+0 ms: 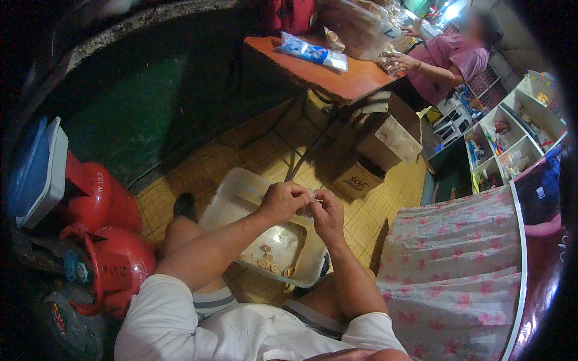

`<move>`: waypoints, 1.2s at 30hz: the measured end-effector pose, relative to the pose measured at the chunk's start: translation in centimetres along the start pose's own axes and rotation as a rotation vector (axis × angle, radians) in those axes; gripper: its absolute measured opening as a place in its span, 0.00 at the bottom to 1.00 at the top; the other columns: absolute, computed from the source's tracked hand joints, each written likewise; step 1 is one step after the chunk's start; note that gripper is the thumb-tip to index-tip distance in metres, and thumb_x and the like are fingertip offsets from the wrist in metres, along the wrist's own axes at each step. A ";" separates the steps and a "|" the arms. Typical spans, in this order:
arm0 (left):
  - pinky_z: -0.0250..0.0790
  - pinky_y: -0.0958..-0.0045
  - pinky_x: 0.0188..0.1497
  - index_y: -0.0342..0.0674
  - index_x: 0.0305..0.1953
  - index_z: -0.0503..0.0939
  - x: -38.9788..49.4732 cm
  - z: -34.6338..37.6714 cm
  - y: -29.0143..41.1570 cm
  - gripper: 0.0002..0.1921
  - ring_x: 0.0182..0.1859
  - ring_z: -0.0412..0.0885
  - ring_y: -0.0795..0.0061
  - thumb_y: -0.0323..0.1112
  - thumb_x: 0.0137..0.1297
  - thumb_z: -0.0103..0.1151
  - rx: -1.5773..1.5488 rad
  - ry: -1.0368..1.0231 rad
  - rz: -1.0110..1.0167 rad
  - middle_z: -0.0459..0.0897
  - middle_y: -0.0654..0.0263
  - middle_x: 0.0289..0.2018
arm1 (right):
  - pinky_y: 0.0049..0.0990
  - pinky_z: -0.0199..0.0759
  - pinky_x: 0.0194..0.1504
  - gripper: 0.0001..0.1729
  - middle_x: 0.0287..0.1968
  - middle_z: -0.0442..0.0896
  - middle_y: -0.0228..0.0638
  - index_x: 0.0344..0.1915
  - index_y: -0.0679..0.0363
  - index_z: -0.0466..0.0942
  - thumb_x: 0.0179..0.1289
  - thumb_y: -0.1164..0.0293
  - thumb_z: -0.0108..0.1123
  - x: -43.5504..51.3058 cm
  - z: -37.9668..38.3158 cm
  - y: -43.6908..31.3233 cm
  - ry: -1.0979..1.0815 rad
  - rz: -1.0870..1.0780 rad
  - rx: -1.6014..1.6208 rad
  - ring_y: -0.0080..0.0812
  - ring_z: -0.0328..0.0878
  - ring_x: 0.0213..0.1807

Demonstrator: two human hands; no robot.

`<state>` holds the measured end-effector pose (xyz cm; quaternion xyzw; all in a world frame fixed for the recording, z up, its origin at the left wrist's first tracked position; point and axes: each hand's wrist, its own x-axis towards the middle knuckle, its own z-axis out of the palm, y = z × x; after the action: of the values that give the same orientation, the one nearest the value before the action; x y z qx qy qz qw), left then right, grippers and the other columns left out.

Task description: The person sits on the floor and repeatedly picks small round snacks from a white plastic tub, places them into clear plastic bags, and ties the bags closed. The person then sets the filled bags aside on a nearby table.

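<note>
My left hand (284, 201) and my right hand (326, 214) meet above a translucent plastic bin (221, 194). The fingertips of both pinch a small, clear, thin item (311, 197), which looks like a piece of plastic bag; the fingers hide most of it. Below the hands, several pale brown spiral-shaped pieces (265, 261) lie on the bottom of the bin, near its closer side. The bin stands between my legs, over the tiled floor.
Red gas cylinders (122, 266) stand at the left. Ahead, an orange-topped table (352, 83) bears a blue-and-clear plastic pack (311, 52) and a large clear bin (350, 27); a person in pink (440, 67) handles packets there. Cardboard boxes (393, 135) and a floral curtain (451, 270) are to the right.
</note>
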<state>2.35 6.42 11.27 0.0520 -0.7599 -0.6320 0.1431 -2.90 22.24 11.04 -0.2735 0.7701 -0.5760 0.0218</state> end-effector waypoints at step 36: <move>0.74 0.63 0.42 0.35 0.36 0.84 -0.3 -0.6 0.2 0.15 0.37 0.84 0.61 0.43 0.60 0.62 0.160 0.017 0.003 0.85 0.54 0.34 | 0.21 0.72 0.35 0.05 0.29 0.80 0.31 0.37 0.65 0.75 0.67 0.75 0.59 -0.2 1.2 1.6 0.042 -0.102 -0.192 0.20 0.77 0.31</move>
<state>2.79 5.98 11.48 0.0675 -0.8069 -0.5684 0.1457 -2.97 21.55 9.17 -0.3009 0.8071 -0.5055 -0.0501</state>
